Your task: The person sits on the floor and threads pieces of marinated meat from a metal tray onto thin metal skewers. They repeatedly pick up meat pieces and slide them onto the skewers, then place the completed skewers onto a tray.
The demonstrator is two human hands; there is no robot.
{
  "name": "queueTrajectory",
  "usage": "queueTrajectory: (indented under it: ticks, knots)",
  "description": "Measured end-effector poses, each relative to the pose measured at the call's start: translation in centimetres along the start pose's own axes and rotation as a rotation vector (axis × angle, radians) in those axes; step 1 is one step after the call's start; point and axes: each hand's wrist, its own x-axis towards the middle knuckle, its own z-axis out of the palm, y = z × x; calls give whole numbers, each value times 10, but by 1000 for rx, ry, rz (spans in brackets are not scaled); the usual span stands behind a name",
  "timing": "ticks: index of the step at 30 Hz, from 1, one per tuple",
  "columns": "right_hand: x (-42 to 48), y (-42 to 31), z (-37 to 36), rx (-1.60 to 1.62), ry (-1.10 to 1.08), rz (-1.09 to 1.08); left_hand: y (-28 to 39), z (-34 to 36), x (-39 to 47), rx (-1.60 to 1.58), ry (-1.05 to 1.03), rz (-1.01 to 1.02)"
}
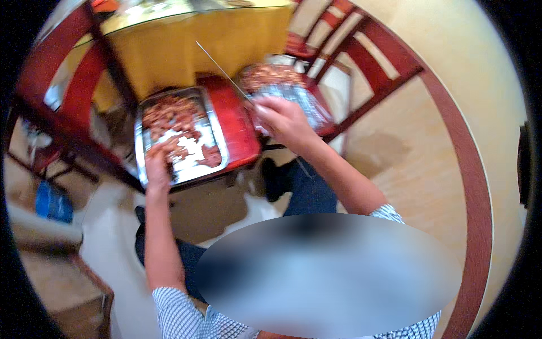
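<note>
A metal tray (217,127) holding reddish-brown pieces of meat (169,114) rests on a red chair seat (237,131). My left hand (159,163) is over the tray's near left part, at the pieces; its fingertips blur into them, so whether it grips one cannot be told. In my right hand (281,120) is a long thin metal skewer (220,70), pointing up and to the left, with no piece seen on it. Beyond that hand, on another red chair, are a container of similar pieces (271,76) and a bundle of skewers (292,101) in clear plastic.
Behind the tray stands a table with a yellow cloth (169,51). Red wooden chair backs rise at the left (80,97) and right (381,55). A blue bin (53,202) is on the floor at far left. My legs are below the seats.
</note>
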Motion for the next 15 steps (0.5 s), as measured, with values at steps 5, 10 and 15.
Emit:
queueTrajectory:
  ticks: [5, 10, 15]
  knots:
    - [-80, 23, 57, 144, -368, 16, -2, 11, -2, 156, 70, -37]
    - [-120, 49, 121, 57, -456, 62, -10, 4, -5, 177, -2, -131]
    - [-138, 79, 152, -2, -468, -46, -3, 30, -32, 161, -131, -156]
